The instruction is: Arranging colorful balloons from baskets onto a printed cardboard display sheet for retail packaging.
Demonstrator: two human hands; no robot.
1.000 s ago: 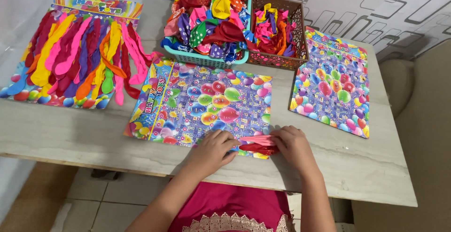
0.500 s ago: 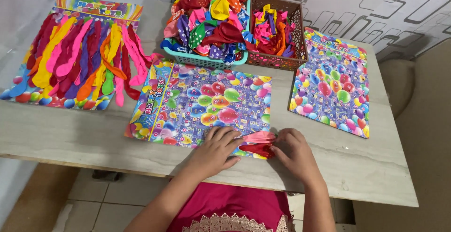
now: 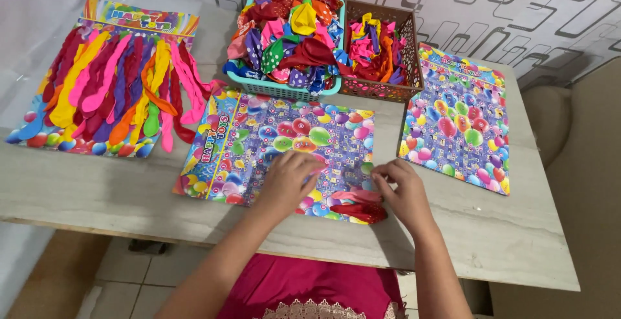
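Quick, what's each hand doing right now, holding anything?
Left hand: lies flat on the balloon-print card, fingers spread, holding nothing.
Right hand: fingers curled, touching the red balloons; a firm grip cannot be told.

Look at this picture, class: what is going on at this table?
A person sits at a pale table with both hands on a balloon-printed card. The left hand presses the card flat, while the right hand fingers red and pink uninflated balloons at its near edge. Behind are a teal basket and a brown basket of balloons, plus a card of long balloons.
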